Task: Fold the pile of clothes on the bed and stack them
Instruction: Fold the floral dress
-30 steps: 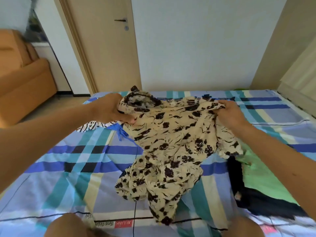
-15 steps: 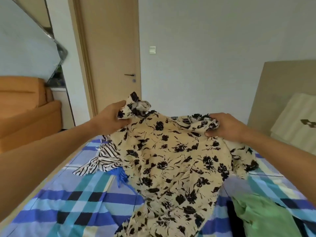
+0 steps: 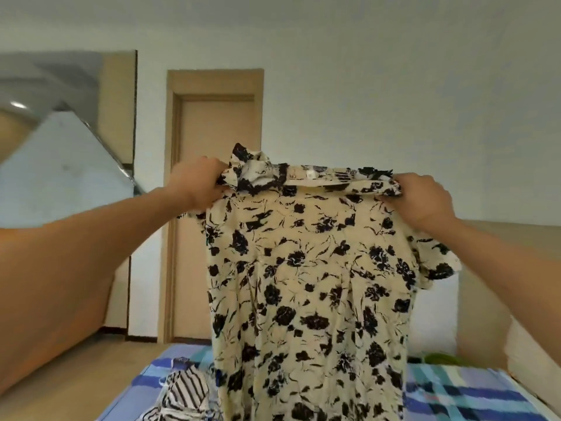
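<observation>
We've got the floral shirt (image 3: pixel 306 268) aloft!
Our left hand (image 3: pixel 197 183) and right hand (image 3: pixel 425 202) each pinch a shoulder; striped garment (image 3: pixel 185 393) on the bed (image 3: pixel 455 396) at seven o'clock.

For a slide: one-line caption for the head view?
The left hand and right hand hold a floral shirt up by its shoulders over the plaid bed.
</observation>
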Motion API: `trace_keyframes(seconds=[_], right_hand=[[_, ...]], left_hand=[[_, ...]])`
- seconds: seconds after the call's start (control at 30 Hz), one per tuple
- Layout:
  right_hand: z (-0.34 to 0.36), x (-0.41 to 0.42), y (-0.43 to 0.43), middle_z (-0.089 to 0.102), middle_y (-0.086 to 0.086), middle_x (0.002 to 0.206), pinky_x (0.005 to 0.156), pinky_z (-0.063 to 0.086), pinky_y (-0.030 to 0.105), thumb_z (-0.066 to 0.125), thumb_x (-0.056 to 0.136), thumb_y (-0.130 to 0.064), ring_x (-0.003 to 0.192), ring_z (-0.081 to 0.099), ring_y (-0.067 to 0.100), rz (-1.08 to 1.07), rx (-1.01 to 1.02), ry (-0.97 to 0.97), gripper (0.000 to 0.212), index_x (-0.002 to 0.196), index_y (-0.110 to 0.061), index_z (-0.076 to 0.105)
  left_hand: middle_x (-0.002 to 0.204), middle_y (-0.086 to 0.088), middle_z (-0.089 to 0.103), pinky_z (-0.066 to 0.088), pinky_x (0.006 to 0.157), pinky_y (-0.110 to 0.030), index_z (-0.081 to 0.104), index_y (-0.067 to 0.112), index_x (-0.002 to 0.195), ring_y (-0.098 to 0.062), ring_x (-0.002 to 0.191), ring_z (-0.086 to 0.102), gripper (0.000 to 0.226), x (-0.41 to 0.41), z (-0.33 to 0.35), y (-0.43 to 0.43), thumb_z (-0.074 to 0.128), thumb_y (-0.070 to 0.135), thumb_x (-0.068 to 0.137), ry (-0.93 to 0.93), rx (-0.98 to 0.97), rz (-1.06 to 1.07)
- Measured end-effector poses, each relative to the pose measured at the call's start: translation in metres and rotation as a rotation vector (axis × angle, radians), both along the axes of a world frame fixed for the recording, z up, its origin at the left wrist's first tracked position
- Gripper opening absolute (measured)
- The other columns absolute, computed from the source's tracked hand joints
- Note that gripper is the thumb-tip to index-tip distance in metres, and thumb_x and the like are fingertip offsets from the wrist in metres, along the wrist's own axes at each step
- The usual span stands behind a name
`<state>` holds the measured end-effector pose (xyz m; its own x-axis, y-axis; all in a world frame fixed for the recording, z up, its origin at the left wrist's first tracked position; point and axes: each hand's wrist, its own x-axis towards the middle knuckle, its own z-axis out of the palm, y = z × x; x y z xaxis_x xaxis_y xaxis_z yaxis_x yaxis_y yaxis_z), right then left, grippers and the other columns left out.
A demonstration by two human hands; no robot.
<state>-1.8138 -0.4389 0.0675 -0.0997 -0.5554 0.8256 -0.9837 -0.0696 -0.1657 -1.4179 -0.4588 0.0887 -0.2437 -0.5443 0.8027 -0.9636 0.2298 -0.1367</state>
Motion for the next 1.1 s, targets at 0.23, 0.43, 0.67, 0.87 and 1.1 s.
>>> trace_keyframes(seconds=[0.23,0.43,0.67,0.87,1.1], right_hand=[[0.107,0.004,0.016,0.062,-0.006,0.068,0.053,0.038,0.026,0.067,0.079,-0.069,0.062,0.056,0.016,-0.017,-0.177,0.033,0.041,0.088,-0.028,0.064],[0.149,0.017,0.027,0.064,-0.002,0.069,0.063,0.054,0.036,0.071,0.075,-0.069,0.064,0.06,0.02,0.04,-0.256,0.014,0.047,0.087,-0.024,0.061],[0.063,0.02,-0.002,0.073,0.008,0.082,0.07,0.058,0.042,0.074,0.073,-0.062,0.067,0.068,0.026,0.217,0.068,-0.062,0.05,0.1,-0.021,0.066],[-0.064,0.012,-0.034,0.046,0.005,0.15,0.101,0.041,0.038,0.072,0.065,-0.07,0.118,0.057,0.022,0.284,0.65,-0.086,0.092,0.141,-0.024,0.046],[-0.221,0.017,-0.043,0.027,-0.001,0.161,0.115,0.026,0.038,0.075,0.058,-0.075,0.143,0.032,0.023,0.261,1.29,-0.02,0.125,0.156,-0.026,0.017]], left_hand=[[0.072,0.001,0.06,0.06,0.065,-0.042,0.055,0.021,0.085,-0.024,0.066,0.063,0.015,0.014,0.093,0.005,0.065,0.028,0.093,0.008,-0.161,0.063],[0.074,-0.001,0.06,0.059,0.068,-0.047,0.061,0.014,0.105,-0.027,0.067,0.063,0.012,0.024,0.132,0.002,0.062,0.02,0.094,0.057,-0.241,0.019],[0.067,0.007,0.054,0.045,0.054,-0.028,0.056,0.017,0.09,-0.02,0.064,0.057,0.01,0.032,0.057,-0.021,0.065,0.018,0.092,-0.024,-0.066,0.004],[0.112,-0.015,0.07,0.05,0.095,-0.044,0.059,0.005,0.126,-0.031,0.104,0.066,0.041,0.042,-0.071,-0.049,0.07,0.019,0.089,-0.094,0.393,-0.115],[0.119,-0.001,0.065,0.043,0.092,-0.021,0.061,0.017,0.121,-0.015,0.106,0.06,0.043,0.047,-0.236,-0.059,0.078,0.027,0.083,-0.076,0.992,-0.21]])
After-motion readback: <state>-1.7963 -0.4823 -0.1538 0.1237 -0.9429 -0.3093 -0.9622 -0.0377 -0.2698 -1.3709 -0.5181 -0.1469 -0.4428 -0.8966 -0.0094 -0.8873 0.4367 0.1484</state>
